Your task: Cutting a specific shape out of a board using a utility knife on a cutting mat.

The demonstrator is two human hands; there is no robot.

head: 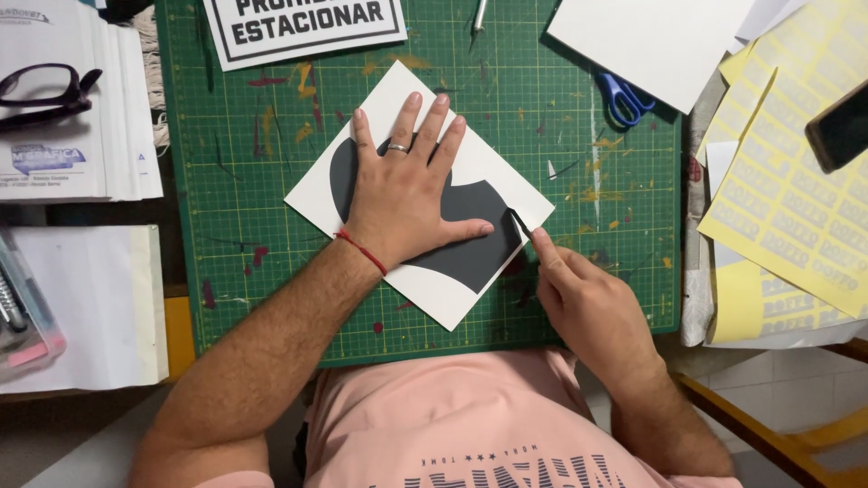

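Two hands on sheet point(425, 289), scissors point(622, 98), eyeglasses point(41, 90), sticker sheets point(787, 199) nearby

The mat point(271, 298) is matt green, gridded, stained with paint and scored. On it lies a white sheet point(452, 298) bearing a matt dark grey shape point(470, 258), smooth like vinyl. The left hand point(402, 194) carries a metal ring point(399, 148) and a red cord point(363, 250). The scissors point(624, 98) at the mat's top right have glossy blue plastic handles. The yellow sheets point(787, 199) beyond the right edge look smooth.
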